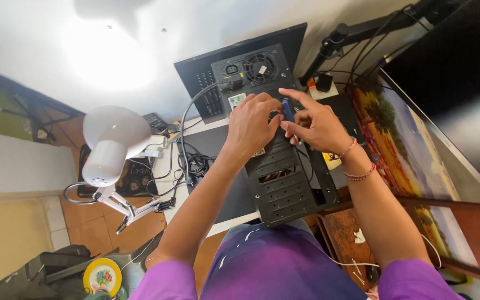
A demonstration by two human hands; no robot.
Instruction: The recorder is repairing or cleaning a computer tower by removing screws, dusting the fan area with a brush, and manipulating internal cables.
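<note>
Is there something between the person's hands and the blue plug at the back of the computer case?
No, nothing visible is between them. The right hand already holds the blue plug in its fingers, and the left hand rests against the computer case right beside it. The black power cable runs off to the left, clear of both.

A small pale rectangular label [236, 100] sits on the black computer case [284, 178], just below its round fan [260, 67].

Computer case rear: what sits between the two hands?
In the head view, a small blue plug-like piece stands between the left hand and right hand, against the computer case.
</note>
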